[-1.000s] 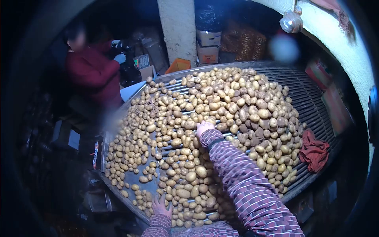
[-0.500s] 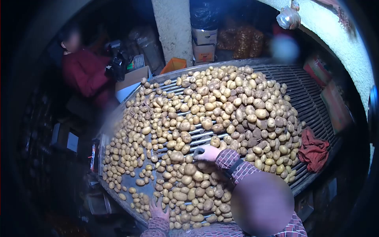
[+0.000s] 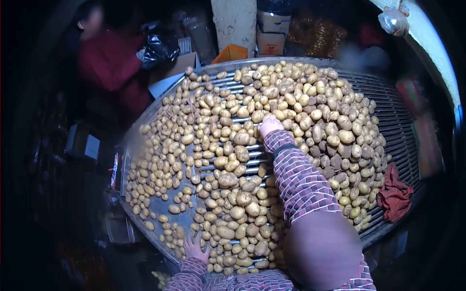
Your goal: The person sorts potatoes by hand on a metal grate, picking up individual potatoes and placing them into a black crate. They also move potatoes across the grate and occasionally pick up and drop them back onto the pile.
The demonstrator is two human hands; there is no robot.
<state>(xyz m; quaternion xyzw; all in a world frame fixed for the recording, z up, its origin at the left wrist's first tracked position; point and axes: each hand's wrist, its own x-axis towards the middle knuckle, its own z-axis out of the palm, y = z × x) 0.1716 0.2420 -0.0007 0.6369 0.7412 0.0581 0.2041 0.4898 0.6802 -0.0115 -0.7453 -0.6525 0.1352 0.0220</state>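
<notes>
Many potatoes (image 3: 228, 179) lie over a slatted metal sorting table (image 3: 255, 162), heaped highest on the right. My right hand (image 3: 271, 125) reaches far out to the upper middle of the potatoes and touches them at the left edge of the heap. Its fingers point away and down, mostly hidden behind the back of the hand. Near the front edge, my left hand (image 3: 196, 248) rests on the potatoes with its fingers spread, holding none. Smaller potatoes (image 3: 155, 179) cover the flat left part of the table.
A red cloth (image 3: 395, 193) lies on the slats at the right. Across the table at the upper left, another person (image 3: 109, 63) holds a black plastic bag (image 3: 162, 46). An orange crate (image 3: 230, 53) and stacked cartons (image 3: 272, 36) stand behind the far edge by a pillar (image 3: 235, 24).
My right hand has moved away from me, from mid-table to the far potatoes, with the arm stretched out. My left hand stays near the front edge. The view has shifted slightly.
</notes>
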